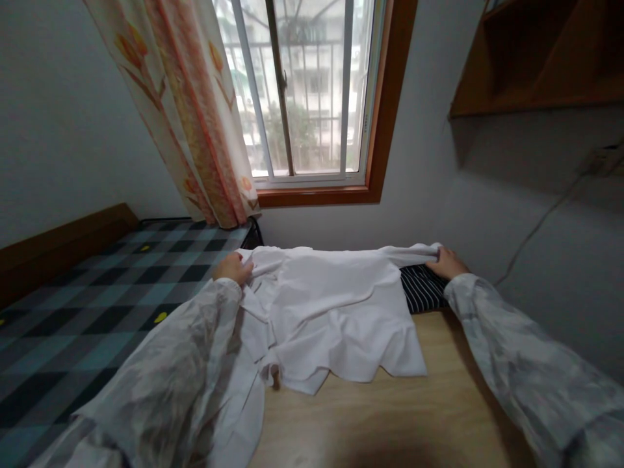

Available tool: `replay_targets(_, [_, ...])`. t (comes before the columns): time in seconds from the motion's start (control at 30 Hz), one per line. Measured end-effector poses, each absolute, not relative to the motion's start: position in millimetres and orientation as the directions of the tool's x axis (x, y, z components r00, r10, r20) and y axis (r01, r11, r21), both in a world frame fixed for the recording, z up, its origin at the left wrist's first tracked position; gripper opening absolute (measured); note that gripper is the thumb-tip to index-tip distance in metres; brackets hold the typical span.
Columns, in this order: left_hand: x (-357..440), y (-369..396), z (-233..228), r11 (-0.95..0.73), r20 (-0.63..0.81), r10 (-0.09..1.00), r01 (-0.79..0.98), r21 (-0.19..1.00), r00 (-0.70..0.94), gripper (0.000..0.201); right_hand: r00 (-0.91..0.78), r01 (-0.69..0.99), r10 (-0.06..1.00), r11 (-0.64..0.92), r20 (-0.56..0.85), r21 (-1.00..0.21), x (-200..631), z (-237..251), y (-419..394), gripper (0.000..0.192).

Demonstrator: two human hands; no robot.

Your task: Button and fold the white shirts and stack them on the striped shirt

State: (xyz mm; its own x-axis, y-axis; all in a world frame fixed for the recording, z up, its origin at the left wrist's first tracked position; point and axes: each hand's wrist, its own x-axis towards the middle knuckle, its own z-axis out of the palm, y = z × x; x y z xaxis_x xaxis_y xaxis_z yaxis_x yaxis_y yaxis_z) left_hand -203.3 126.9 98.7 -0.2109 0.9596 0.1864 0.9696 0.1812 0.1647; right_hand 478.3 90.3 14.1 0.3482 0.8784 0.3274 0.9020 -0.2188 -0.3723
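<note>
A white garment (336, 292), perhaps a shirt, is stretched out between my two hands over a light wooden table (370, 422). My left hand (233, 268) is closed on its left end, near the bed. At the far right, my right hand (448, 262) pinches the other end, which looks like a sleeve. The lower part of the cloth lies in loose folds on the tabletop, and some of it hangs past the left table edge. Under the right end, a black cloth with white stripes (423, 289) shows in part; the rest is covered.
To the left stands a bed with a dark checked cover (112, 312) and a wooden headboard (63, 250). A flowered curtain (195, 117) hangs beside the window (312, 97). A wooden shelf (536, 71) and a cable (536, 227) are on the right wall.
</note>
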Motion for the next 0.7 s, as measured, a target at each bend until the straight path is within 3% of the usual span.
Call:
replay_targets(0.07, [-209.2,117.5,93.4,0.156,0.246,0.950,0.976,0.150,-0.190,0.044,0.329,0.923,0.870,-0.215,0.366,-0.319,459.2,13.0,79.4,0.055])
replay_targets(0.2, [-213.5,86.4,93.8,0.025,0.441,0.896,0.997,0.073,-0.054,0.040,0.132,0.975,0.839,-0.013,0.527,-0.223,411.6,13.7,38.4,0.031])
replay_targets(0.3, [-198.0,52.1,87.6,-0.175,0.520,0.843,0.984,0.019,0.140,0.035,0.055,0.969,0.883,0.065,0.466,-0.237,379.7,6.8,-0.9,0.041])
replay_targets(0.43, [-158.1,3.4,64.9,-0.348,0.319,0.893,0.937,0.044,0.317,0.044,0.004,0.942,0.912,0.134,0.410,-0.307,353.1,-7.5,-41.9,0.041])
replay_targets(0.57, [-130.4,-22.2,42.7,-0.277,0.236,0.936,0.960,0.029,0.263,0.052,0.002,0.894,0.935,0.157,0.355,-0.419,340.7,-17.0,-62.6,0.039])
replay_targets(0.63, [-125.4,-24.1,34.1,-0.264,0.234,0.944,0.959,0.106,0.234,0.045,0.033,0.825,0.948,0.153,0.317,-0.544,338.5,-20.6,-68.3,0.039])
replay_targets(0.7, [-123.3,-23.0,27.3,-0.265,0.219,0.953,0.926,0.267,0.210,0.036,0.111,0.704,0.957,0.114,0.267,-0.701,339.6,-24.2,-72.1,0.042])
